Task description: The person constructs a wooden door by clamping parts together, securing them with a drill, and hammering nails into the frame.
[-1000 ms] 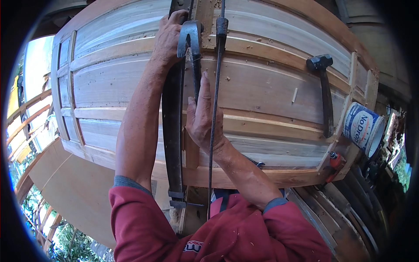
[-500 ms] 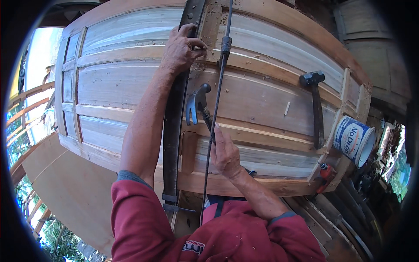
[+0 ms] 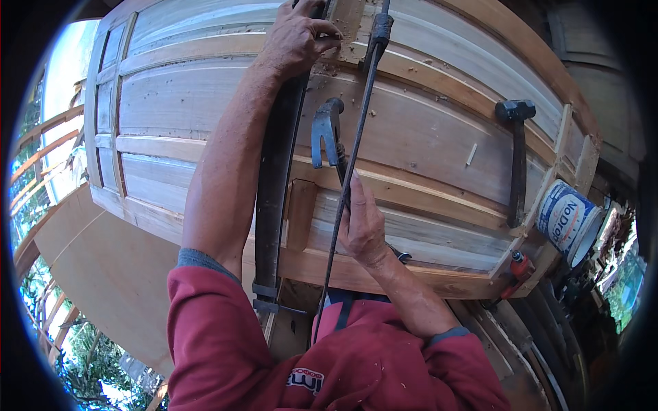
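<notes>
A dark metal clamp bar (image 3: 279,198) lies across a panelled wooden door (image 3: 171,103). My left hand (image 3: 296,42) is closed around the bar's far part, its fingertips partly hidden. In my right hand (image 3: 363,226) is a claw hammer (image 3: 325,130), gripped by its handle, the head raised over the door between the bar and a thin dark rod (image 3: 356,147). The rod passes in front of the hammer handle and carries a thick collar (image 3: 382,29) near its far end.
A sledgehammer (image 3: 517,164) and a small pale stick (image 3: 471,154) lie on the door's right half. At the right edge are a white-and-blue bucket (image 3: 569,222) and a red tool (image 3: 519,274). A plywood sheet (image 3: 103,274) lies at the lower left. Wood chips dot the door.
The view has shifted, so the door and tools sit farther right. The hammer head has turned, its claw now pointing more toward me. My left hand appears farther up along the bar.
</notes>
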Demonstrator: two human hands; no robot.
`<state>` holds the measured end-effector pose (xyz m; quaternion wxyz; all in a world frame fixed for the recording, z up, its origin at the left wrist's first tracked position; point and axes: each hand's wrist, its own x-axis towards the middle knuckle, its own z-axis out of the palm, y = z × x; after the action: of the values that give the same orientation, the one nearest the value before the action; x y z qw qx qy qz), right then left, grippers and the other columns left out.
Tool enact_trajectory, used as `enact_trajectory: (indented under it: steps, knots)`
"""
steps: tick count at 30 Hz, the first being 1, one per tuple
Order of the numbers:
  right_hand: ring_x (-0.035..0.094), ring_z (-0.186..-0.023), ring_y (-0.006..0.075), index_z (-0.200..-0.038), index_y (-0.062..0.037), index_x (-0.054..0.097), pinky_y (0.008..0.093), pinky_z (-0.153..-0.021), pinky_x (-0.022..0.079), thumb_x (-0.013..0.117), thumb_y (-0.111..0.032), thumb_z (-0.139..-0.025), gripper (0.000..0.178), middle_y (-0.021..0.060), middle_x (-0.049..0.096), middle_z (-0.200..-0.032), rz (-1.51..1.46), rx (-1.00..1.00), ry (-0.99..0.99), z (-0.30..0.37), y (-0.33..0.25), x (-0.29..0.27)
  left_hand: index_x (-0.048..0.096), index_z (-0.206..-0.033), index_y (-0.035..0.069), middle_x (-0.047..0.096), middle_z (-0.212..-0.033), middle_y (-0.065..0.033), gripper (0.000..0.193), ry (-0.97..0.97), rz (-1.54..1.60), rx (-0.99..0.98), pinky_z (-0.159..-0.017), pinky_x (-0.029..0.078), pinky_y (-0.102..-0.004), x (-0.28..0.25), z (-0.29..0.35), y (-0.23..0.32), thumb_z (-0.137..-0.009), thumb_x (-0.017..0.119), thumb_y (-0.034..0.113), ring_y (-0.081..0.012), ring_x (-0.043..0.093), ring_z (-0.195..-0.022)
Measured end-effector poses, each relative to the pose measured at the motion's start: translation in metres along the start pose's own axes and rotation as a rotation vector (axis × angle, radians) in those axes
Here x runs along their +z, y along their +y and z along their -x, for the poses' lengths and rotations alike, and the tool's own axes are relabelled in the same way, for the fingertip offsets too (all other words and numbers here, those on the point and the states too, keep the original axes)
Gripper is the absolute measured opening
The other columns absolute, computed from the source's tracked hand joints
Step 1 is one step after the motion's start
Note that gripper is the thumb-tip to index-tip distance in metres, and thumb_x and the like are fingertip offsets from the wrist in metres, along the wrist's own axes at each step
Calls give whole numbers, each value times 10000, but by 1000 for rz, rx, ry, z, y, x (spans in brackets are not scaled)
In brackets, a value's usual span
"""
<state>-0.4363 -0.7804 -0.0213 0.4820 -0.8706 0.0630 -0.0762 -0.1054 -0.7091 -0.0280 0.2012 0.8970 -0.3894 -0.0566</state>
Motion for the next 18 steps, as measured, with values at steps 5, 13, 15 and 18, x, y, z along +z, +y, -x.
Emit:
enact_trajectory:
  steps: [5,13,15,18]
  knots:
    - [576,-673,311,-1526,66,294,413,-577,515,625,44,-821,780,178,517,-879,-6,-12,8,-8,-3,1,803,-947,163,575,-1315,-189,181,-29,-21,4,-1080,361,-489,1,-1,0,-823,765,290,-362,475,-1291]
    - [601,-713,328,-1521,76,294,416,-613,533,612,39,-823,768,206,543,-957,-11,-6,15,-13,-1,8,801,-944,164,568,-1322,-192,166,62,59,-11,-1024,431,-477,4,2,-1,-813,772,261,-387,532,-1211]
    - [611,-728,332,-1521,76,293,417,-626,540,613,37,-825,767,214,553,-978,-13,-16,23,-13,0,10,801,-944,165,562,-1330,-191,169,55,56,-11,-1032,424,-478,3,2,0,-806,777,259,-389,526,-1214]
    - [646,-798,361,-1504,89,306,417,-667,555,617,45,-838,736,255,566,-1083,-17,-6,11,-13,0,10,802,-941,168,555,-1340,-190,172,46,46,-9,-1043,411,-478,3,2,0,-797,783,261,-388,515,-1228]
